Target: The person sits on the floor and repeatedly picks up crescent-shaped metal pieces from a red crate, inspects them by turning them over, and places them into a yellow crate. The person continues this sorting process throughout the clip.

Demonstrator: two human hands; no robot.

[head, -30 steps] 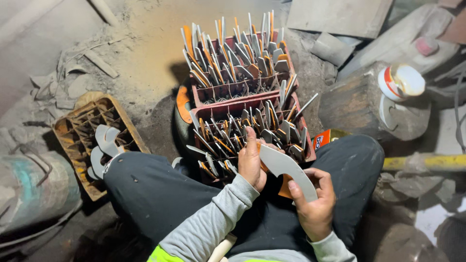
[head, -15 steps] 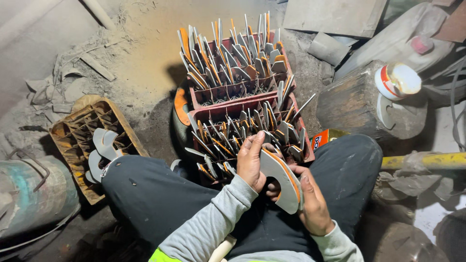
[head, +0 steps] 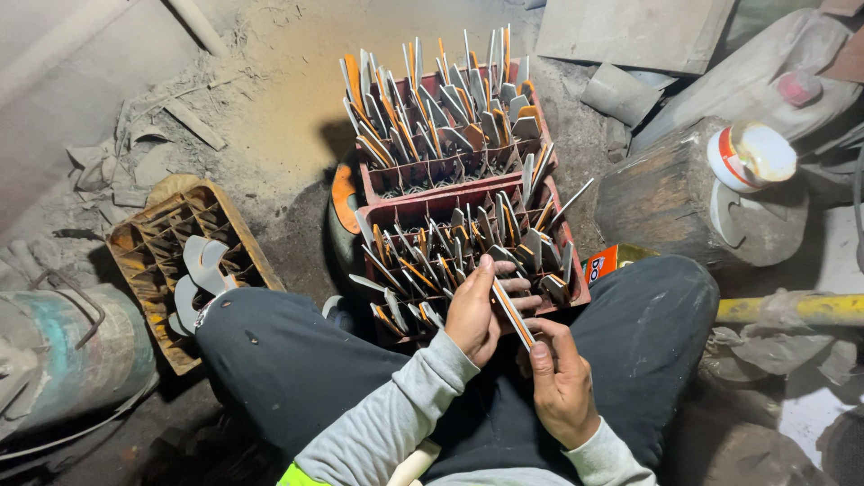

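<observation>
We sit on a dusty floor w/ legs spread in dark trousers point(head: 297, 369), both hands meeting over the lap on one flat curved blade piece point(head: 511, 313), grey w/ an orange edge, seen edge-on and tilted from upper left to lower right. Left hand point(head: 474, 317) is curled round the piece's upper part, fingers wrapped across it, thumb side toward us; right hand point(head: 560, 382) grips the lower end, thumb pressed on top, fingers closed underneath. So both hands are closed on the same piece, neither one spread open. The piece sits just in front of the near red crate point(head: 576, 292), almost touching the blades standing in it. That crate is packed w/ similar grey-and-orange pieces upright in its cells; a second red crate point(head: 382, 184) right behind it is filled the same way, taller stack. To our left, beside the left knee, lies a brown divided crate point(head: 144, 261), mostly bare cells, w/ a few pale curved pieces point(head: 200, 270) resting on its near edge. Far left a rusty greenish drum point(head: 63, 360). To the right a wooden block point(head: 666, 198) w/ a white-and-orange container point(head: 751, 157) on it, and a yellow bar point(head: 792, 309) past the right knee. Can't tell what the pieces are made of.
</observation>
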